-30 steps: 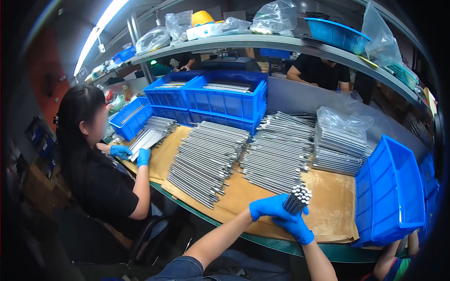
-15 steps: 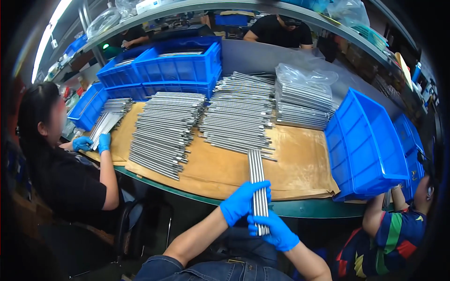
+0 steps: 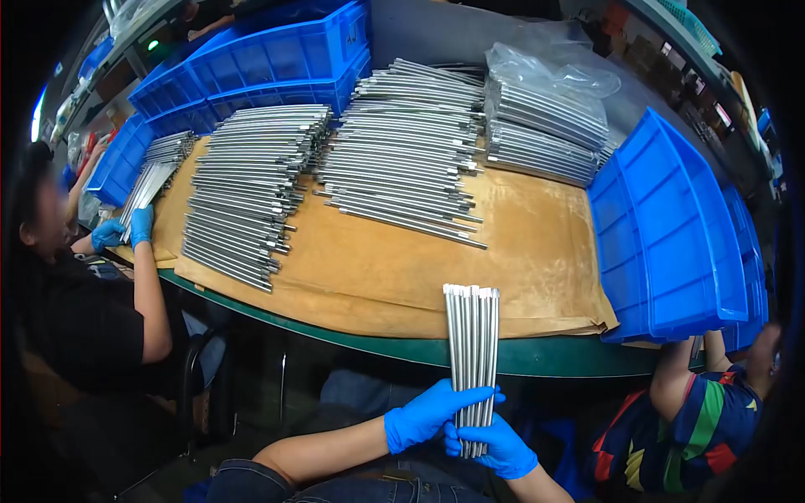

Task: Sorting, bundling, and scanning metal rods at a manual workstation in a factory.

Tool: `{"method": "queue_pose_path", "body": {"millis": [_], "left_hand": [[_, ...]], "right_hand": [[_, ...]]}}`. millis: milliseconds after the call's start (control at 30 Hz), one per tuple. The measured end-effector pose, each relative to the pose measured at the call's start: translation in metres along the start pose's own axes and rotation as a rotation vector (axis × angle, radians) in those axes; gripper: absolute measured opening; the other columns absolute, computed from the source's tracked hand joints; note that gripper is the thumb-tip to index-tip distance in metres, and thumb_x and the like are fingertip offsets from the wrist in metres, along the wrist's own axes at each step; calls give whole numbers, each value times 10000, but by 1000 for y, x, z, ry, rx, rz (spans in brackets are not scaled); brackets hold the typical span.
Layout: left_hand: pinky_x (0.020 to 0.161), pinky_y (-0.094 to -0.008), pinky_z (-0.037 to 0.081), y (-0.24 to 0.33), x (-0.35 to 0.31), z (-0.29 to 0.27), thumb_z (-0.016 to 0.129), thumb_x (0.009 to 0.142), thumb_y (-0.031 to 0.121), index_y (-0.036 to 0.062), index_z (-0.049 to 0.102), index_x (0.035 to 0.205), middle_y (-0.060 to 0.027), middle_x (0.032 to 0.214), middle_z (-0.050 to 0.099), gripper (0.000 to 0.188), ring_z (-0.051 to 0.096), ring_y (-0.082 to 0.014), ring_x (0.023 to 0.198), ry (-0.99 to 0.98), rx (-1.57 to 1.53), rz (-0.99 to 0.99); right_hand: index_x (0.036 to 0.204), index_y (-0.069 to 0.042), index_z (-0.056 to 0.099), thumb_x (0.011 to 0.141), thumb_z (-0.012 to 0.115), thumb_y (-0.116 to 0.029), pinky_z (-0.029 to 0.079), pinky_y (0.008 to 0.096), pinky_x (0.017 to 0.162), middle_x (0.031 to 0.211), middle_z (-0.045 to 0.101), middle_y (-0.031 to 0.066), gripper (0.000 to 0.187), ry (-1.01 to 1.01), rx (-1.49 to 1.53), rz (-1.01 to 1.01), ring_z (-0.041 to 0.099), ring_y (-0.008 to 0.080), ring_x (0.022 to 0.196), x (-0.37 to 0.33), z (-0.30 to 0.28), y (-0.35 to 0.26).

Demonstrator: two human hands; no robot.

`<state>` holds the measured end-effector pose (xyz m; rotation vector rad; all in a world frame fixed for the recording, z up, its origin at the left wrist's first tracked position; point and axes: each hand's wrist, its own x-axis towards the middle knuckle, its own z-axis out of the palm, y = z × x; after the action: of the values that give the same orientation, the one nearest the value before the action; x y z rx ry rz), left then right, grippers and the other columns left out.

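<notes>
A bundle of several slim silvery metal rods (image 3: 472, 335) stands nearly upright in front of me, its upper ends overlapping the table's front edge. Wrapped round its lower half is my left hand (image 3: 432, 414), in a blue glove. Just below, my right hand (image 3: 495, 444), gloved the same way, closes on the bottom part of the same bundle. Beyond them, a wide row of similar rods (image 3: 402, 159) lies on the brown paper (image 3: 377, 277), with a second row (image 3: 251, 193) to its left.
Clear plastic covers a stack of rods (image 3: 545, 126) at the back. A tipped blue bin (image 3: 671, 235) stands on the right, and more blue bins (image 3: 277, 59) at the back left. A co-worker (image 3: 92, 293) handles rods at left; another person's patterned sleeve (image 3: 713, 419) is at right.
My view has dipped and shifted, so the table sits higher and farther left. The held bundle now shows a broader fan of rods, and both hands are lower in the picture.
</notes>
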<state>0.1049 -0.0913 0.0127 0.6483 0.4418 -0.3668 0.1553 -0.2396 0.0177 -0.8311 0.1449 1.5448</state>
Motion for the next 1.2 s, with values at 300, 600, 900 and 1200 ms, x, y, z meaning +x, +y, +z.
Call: {"method": "queue_pose_path", "body": {"millis": [300, 600, 900, 1200], "left_hand": [[816, -297, 505, 7, -23, -22, 588, 879, 258, 22, 510, 1207, -120, 1096, 611, 411, 605, -181, 967, 98, -50, -55], [675, -283, 525, 4, -32, -30, 589, 881, 237, 9, 552, 1157, -115, 1010, 642, 360, 641, -162, 817, 191, -198, 16], [736, -280, 515, 2, -35, -33, 609, 856, 134, 0, 554, 1146, -111, 1058, 628, 324, 634, -170, 875, 93, -265, 37], [760, -280, 506, 1, -33, -16, 655, 822, 141, -7, 566, 1129, -108, 1037, 635, 353, 623, -153, 880, 260, -72, 138]], "right_hand": [[1203, 27, 478, 822, 547, -24, 520, 465, 829, 1036, 605, 190, 390, 90, -31, 46, 615, 325, 958, 7, 20, -7], [1284, 12, 414, 856, 506, -34, 515, 480, 844, 1171, 553, 202, 441, 144, 9, 80, 577, 336, 1048, 2, 28, -13], [1305, -3, 392, 868, 518, -65, 530, 473, 819, 1189, 542, 195, 459, 75, 42, 110, 573, 329, 1053, 1, 23, -14], [1304, 3, 392, 847, 547, -39, 537, 472, 806, 1171, 551, 184, 484, 185, -61, 88, 569, 322, 1054, 0, 26, -10]]}}
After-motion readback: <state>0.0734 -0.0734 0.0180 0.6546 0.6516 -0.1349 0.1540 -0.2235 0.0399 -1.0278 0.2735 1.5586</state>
